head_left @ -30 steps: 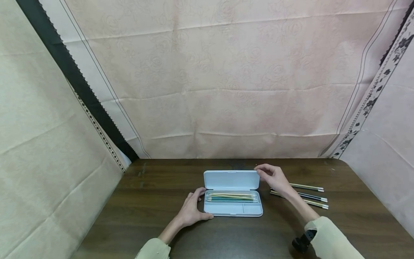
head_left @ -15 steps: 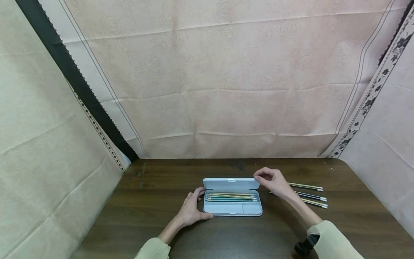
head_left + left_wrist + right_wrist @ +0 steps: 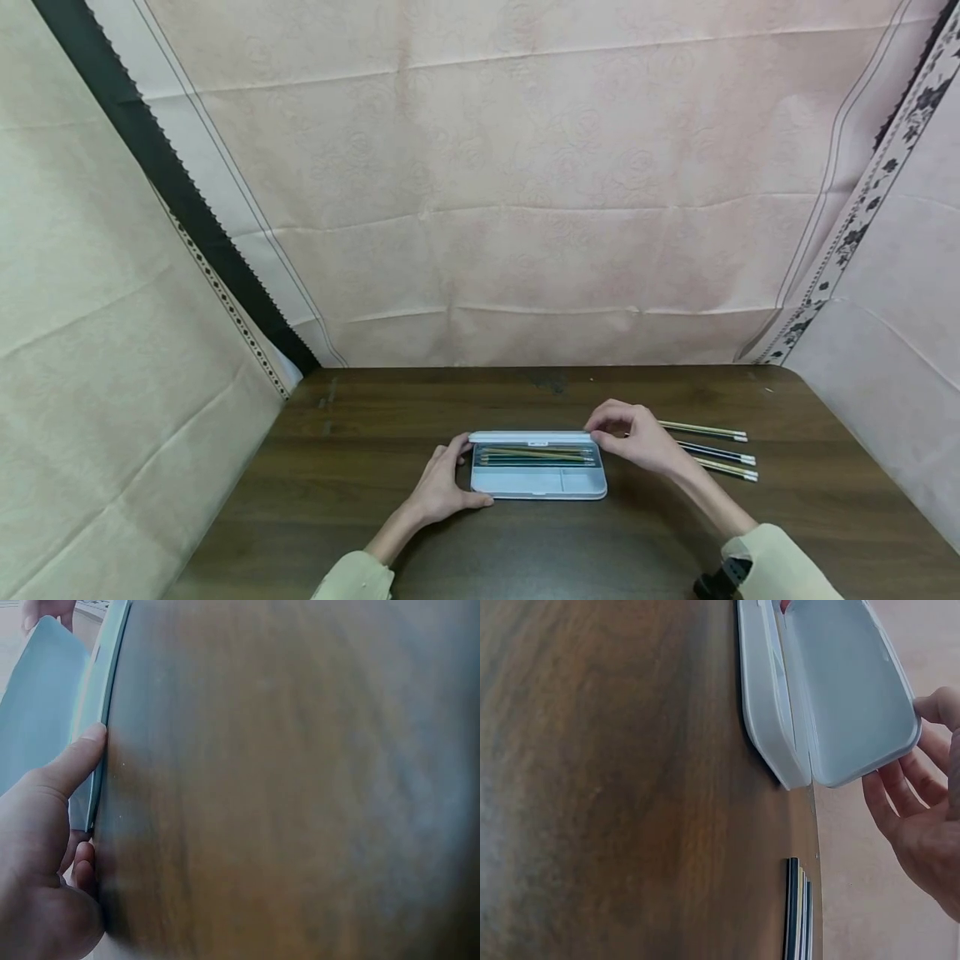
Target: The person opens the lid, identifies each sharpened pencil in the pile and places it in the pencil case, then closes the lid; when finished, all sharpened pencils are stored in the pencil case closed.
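A light-blue pencil case (image 3: 517,482) lies on the table, its hinged lid (image 3: 525,437) partly raised and tilted over the back. Several pencils (image 3: 540,457) lie in the long rear compartment. Holding the case's left end, my left hand (image 3: 442,492) has its thumb at the front edge and fingers at the back corner. At the lid's right corner, my right hand (image 3: 633,437) pinches the rim between thumb and fingers; the right wrist view shows this grip on the lid (image 3: 847,682) closely.
Several loose pencils (image 3: 716,454) lie on the wooden table (image 3: 360,467) to the right of the case, partly behind my right forearm. Patterned cloth (image 3: 525,208) hangs behind the table's far edge and along both sides.
My right hand has swung the lid forward and down from nearly upright, so it shades the pencils inside. My left hand and the case's base have stayed in place.
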`<state>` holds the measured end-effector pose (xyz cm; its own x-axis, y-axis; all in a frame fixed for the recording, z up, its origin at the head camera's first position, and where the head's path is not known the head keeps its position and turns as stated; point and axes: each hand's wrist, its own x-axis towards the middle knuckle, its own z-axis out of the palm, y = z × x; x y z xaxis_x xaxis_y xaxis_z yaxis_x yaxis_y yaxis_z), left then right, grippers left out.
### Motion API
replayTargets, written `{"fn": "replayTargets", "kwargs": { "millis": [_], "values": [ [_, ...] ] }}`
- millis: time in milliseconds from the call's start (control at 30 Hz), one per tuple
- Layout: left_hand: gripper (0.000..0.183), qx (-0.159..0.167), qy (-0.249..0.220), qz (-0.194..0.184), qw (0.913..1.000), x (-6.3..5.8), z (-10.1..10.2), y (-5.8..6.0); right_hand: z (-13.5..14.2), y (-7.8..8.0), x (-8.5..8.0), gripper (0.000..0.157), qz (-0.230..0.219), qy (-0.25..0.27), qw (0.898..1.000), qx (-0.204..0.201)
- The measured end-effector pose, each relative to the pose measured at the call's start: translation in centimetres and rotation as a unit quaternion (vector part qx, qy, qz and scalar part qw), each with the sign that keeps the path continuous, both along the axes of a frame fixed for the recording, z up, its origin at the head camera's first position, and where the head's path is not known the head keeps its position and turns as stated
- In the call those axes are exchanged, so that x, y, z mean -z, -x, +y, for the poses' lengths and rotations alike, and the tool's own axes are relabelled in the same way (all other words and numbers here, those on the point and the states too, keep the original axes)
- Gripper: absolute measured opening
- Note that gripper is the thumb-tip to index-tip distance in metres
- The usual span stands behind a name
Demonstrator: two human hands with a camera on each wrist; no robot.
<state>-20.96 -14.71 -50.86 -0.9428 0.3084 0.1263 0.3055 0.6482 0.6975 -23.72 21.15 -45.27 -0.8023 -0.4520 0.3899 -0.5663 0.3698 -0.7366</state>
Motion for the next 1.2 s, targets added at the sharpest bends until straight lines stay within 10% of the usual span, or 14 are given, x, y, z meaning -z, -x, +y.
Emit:
{"fn": "replayTargets", "kwargs": {
  "millis": [333,533,833,1200],
  "values": [
    [0.089,0.013,-0.065,-0.002,0.9978,-0.4,-0.8,-0.1,0.2,-0.5,0.3,0.013,0.009,-0.004,1.000,-0.030],
    [0.042,0.004,-0.157,0.094,0.9830,-1.4,-1.0,-0.1,-0.2,-0.7,0.3,0.019,0.023,-0.007,0.999,-0.037],
    [0.020,0.037,-0.134,0.120,0.9829,-3.9,0.5,0.2,-0.9,-2.5,-2.2,0.019,0.023,-0.028,0.998,-0.051],
    [0.015,0.078,-0.100,0.121,0.9845,-3.3,0.9,-0.1,0.1,-1.2,1.0,0.019,0.053,-0.070,0.995,-0.041]
  ]
}}
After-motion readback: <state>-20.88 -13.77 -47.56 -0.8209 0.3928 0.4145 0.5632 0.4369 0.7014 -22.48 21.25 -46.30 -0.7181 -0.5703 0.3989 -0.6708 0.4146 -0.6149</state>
